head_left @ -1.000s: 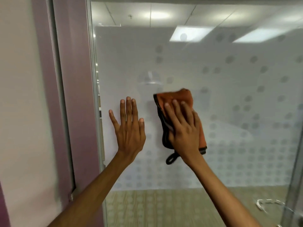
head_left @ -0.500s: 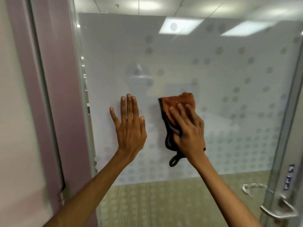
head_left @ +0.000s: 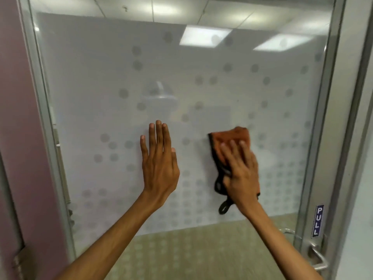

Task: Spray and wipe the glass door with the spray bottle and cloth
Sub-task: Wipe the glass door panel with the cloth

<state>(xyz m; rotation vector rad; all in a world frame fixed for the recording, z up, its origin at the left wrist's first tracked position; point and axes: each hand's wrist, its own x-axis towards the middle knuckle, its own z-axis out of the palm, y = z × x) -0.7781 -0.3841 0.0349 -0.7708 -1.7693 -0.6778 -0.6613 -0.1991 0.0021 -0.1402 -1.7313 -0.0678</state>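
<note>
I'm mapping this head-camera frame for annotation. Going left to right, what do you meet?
Mauve wall panel → grey metal door-frame upright → left hand, flat on the glass → orange cloth with dark edging, pressed by the right hand → blue PULL sticker.

Left hand (head_left: 159, 168) and right hand (head_left: 241, 174) on glass door (head_left: 181, 77), side by side, apart.
Left hand lies directly on the glass. Cloth (head_left: 230, 136) sits between right hand and glass, its loop hanging below the palm. PULL label (head_left: 318, 221) on frame at right, above the door handle (head_left: 317, 257).
</note>
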